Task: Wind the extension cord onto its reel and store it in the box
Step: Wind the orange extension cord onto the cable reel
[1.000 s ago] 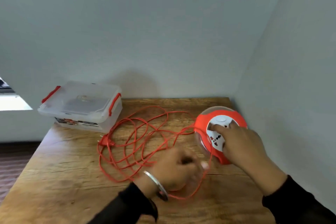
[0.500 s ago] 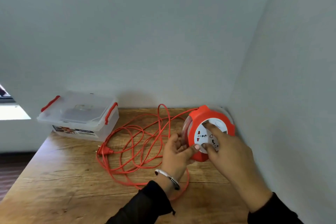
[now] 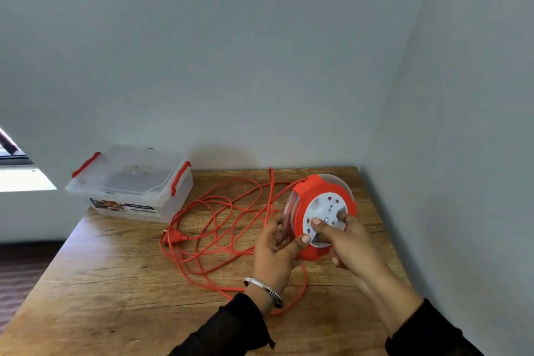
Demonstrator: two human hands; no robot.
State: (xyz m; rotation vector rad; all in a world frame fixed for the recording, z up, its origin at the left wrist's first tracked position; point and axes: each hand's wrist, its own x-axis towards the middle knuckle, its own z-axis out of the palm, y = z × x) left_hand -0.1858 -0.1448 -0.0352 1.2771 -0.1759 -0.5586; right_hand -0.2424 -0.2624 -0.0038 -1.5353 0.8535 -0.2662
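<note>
The orange reel [image 3: 310, 191] with a white socket face is tilted up on its edge at the table's right. My left hand [image 3: 274, 254] grips its left rim, thumb on the front. My right hand [image 3: 346, 243] holds the white face, fingers pressed on it. The loose orange cord [image 3: 219, 228] lies in tangled loops on the table to the left of the reel, one loop running under my left wrist. Its plug [image 3: 173, 237] rests at the left end of the loops. The clear box [image 3: 130, 182] with red latches stands lidded at the table's back left.
The wooden table [image 3: 115, 283] sits in a corner, with grey walls behind and close on the right. Its left edge drops to a dark floor. A bright window sill shows at far left.
The reel has been lifted from lying flat to standing tilted on its edge. My left hand moved from the cord up to the reel's rim. The view shifted closer.
</note>
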